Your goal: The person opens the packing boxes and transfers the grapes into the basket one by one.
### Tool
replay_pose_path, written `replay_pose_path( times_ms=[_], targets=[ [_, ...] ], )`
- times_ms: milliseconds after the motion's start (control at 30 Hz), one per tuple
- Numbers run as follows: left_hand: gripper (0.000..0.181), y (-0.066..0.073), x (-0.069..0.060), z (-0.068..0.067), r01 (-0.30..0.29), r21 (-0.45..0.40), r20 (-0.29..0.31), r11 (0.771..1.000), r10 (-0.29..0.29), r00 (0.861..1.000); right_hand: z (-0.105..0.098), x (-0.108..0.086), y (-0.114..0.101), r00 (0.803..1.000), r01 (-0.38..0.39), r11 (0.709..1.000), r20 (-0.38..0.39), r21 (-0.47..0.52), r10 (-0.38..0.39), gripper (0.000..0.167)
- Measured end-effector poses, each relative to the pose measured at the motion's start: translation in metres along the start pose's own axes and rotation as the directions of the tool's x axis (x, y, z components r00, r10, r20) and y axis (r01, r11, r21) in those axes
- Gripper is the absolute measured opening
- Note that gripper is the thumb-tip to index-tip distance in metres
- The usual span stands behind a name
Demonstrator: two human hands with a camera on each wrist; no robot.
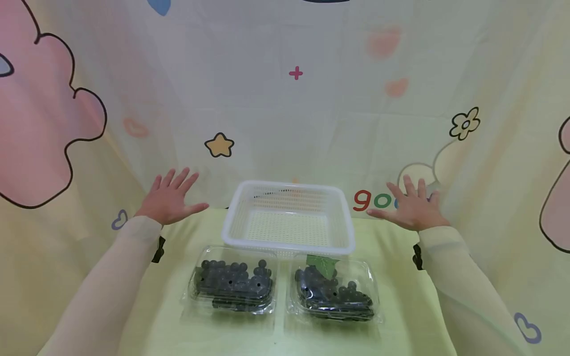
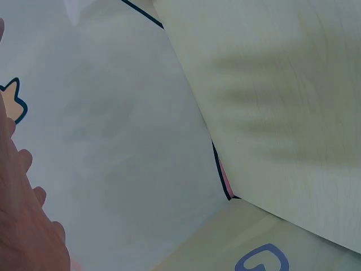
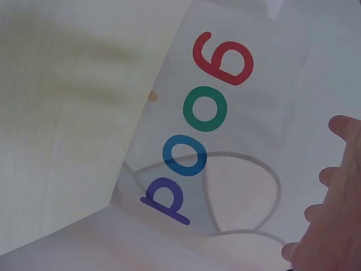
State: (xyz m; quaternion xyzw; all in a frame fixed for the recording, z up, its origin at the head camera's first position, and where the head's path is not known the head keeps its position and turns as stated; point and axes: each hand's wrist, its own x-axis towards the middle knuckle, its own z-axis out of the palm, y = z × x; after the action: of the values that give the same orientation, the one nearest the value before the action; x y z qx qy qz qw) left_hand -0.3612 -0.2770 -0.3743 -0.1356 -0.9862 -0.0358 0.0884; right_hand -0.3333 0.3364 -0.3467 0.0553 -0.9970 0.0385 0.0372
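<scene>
In the head view my left hand (image 1: 168, 200) is spread wide in the air, left of a white plastic basket (image 1: 231, 212), and holds nothing. On the basket's other side my right hand (image 1: 414, 206) has its fingers spread too, with nothing in it. Two clear lidded boxes sit side by side in front of the basket. The left box of dark grapes (image 1: 236, 279) is closed; the right box of grapes (image 1: 334, 291) shows a green leaf (image 1: 322, 265) near its top. Each wrist view catches only the edge of a hand.
A pale wooden table (image 1: 278, 338) carries the basket and boxes. Behind it hangs a printed curtain (image 1: 285, 113), close to the basket's back side; it also runs along the left and right of the table.
</scene>
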Motion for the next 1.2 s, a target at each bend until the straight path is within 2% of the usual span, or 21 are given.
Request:
replay_pose_path(
  times_ms=[267, 433, 633, 900, 1200],
  targets=[
    [0.099, 0.001, -0.014, 0.006, -0.009, -0.009, -0.014, 1.0, 0.009, 1.0, -0.001, -0.007, -0.021, 0.999, 0.048, 0.999, -0.012, 0.026, -0.048, 0.111],
    [0.096, 0.002, -0.023, 0.012, -0.019, -0.01, -0.031, 1.0, 0.019, 0.999, 0.002, -0.014, -0.032, 0.993, 0.117, 0.993, -0.033, 0.02, -0.117, 0.105],
    [0.096, 0.01, -0.04, 0.016, -0.047, -0.013, -0.024, 0.999, 0.047, 0.999, 0.009, -0.021, -0.048, 0.97, 0.233, 0.971, -0.088, 0.05, -0.228, 0.099],
    [0.092, 0.028, -0.063, 0.015, -0.102, -0.024, -0.071, 0.994, 0.101, 0.992, 0.019, -0.034, -0.07, 0.933, 0.342, 0.936, -0.149, 0.087, -0.327, 0.093],
    [0.091, 0.047, -0.083, 0.017, -0.158, -0.061, -0.123, 0.986, 0.15, 0.981, 0.026, -0.054, -0.093, 0.908, 0.407, 0.9, -0.173, 0.155, -0.381, 0.086]
  ],
)
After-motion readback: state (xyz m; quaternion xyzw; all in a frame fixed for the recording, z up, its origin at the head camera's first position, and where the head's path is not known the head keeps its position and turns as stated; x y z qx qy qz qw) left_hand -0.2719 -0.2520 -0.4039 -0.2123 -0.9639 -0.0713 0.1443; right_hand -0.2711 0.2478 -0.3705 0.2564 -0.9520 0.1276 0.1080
